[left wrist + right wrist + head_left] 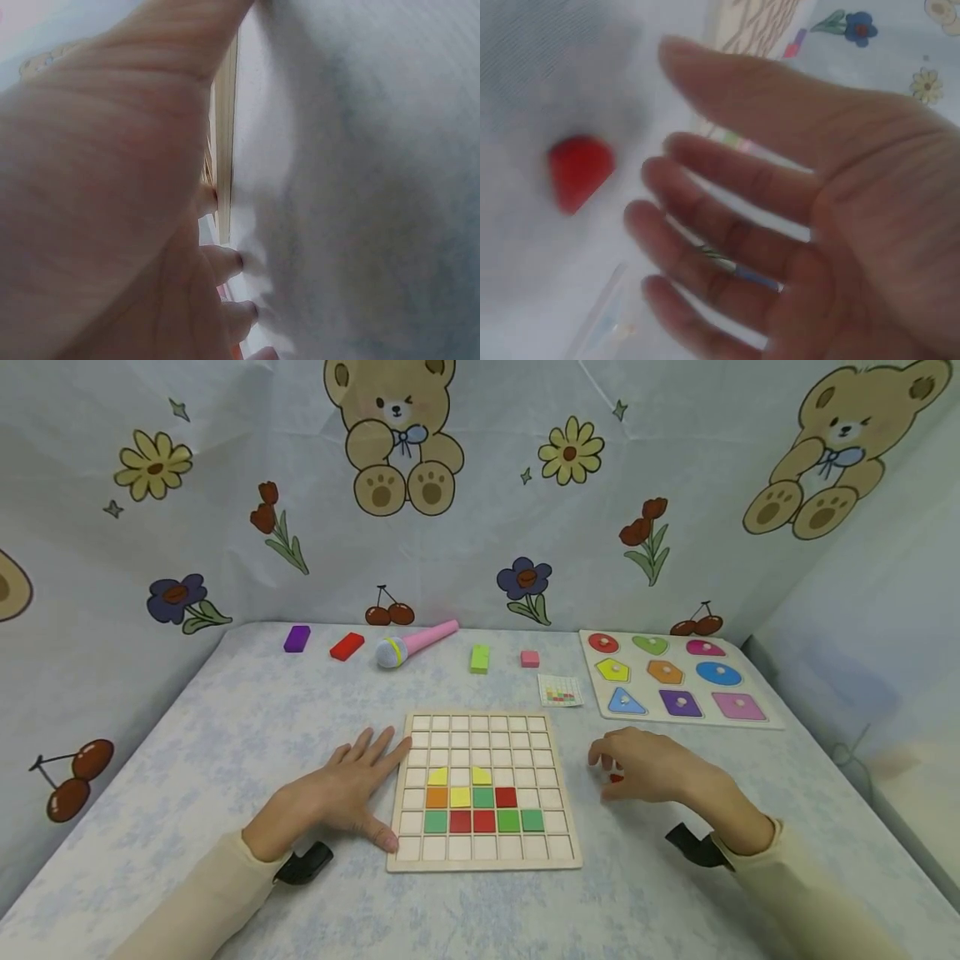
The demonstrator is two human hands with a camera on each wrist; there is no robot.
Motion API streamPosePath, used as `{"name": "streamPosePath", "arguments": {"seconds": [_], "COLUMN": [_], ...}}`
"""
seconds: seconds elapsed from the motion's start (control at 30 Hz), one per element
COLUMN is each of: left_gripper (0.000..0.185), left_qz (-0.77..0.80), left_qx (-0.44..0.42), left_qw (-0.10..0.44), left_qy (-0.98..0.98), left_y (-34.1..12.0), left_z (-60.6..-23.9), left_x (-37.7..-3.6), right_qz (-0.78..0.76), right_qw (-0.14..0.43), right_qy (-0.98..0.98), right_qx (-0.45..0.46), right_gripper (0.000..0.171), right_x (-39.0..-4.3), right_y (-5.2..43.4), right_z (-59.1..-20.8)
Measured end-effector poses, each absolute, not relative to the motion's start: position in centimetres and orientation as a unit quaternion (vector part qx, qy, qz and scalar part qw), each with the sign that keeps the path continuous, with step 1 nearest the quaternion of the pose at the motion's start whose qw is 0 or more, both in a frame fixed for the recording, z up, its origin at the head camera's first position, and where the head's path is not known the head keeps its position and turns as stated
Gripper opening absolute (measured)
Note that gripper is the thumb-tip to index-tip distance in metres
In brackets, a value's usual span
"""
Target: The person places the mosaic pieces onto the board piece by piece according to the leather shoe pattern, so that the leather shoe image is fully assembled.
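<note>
A square wooden grid board [486, 865] lies on the table with red, green, yellow and orange pieces set in its lower and middle cells. My left hand [351, 787] is spread along the board's left side, with thumb and index fingertip right at its frame. To the right of the board, my right hand [648, 767] hovers with relaxed, slightly bent fingers. Below those fingers a small red piece [581, 172] with one rounded corner lies on the table, apart from the fingertips in the right wrist view. In the head view the hand covers most of it.
Behind the board lie a purple block [297, 639], a red block [347, 647], a pink toy microphone [420, 643], a green block [480, 659], a pink block [529, 658] and a pattern card [559, 691]. A shape puzzle board [652, 714] sits at the back right.
</note>
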State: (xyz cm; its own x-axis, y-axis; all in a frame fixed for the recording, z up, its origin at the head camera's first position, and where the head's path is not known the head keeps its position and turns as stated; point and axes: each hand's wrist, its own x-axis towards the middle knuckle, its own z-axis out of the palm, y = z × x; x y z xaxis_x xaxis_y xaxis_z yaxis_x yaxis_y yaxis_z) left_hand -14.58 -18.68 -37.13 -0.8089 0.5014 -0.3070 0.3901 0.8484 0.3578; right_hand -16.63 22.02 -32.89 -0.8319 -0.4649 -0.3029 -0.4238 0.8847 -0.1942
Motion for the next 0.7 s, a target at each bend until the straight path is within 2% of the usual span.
{"name": "streamPosePath", "arguments": {"seconds": [0.13,0.33,0.5,0.7], "left_gripper": [0.139,0.139,0.138,0.139], "left_qz": [0.139,0.138,0.142,0.143], "left_qx": [0.237,0.237,0.238,0.241], "left_qw": [0.199,0.2,0.199,0.196], "left_qy": [0.941,0.941,0.94,0.94], "left_y": [-18.7,-18.6,-18.6,-18.7], "left_z": [-37.1,-37.1,-37.1,-37.2], "left_x": [-14.6,-14.6,-14.5,-14.5], "right_qz": [-0.072,-0.104,-0.103,-0.103], "right_qw": [0.189,0.198,0.181,0.128], "right_qy": [0.959,0.953,0.952,0.954], "right_qx": [-0.2,-0.203,-0.223,-0.25], "right_gripper": [0.028,0.02,0.013,0.007], "right_x": [-16.7,-17.0,-17.2,-17.4], "right_y": [23.4,24.4,24.6,24.1], "right_z": [-33.4,-33.9,-34.0,-33.6]}}
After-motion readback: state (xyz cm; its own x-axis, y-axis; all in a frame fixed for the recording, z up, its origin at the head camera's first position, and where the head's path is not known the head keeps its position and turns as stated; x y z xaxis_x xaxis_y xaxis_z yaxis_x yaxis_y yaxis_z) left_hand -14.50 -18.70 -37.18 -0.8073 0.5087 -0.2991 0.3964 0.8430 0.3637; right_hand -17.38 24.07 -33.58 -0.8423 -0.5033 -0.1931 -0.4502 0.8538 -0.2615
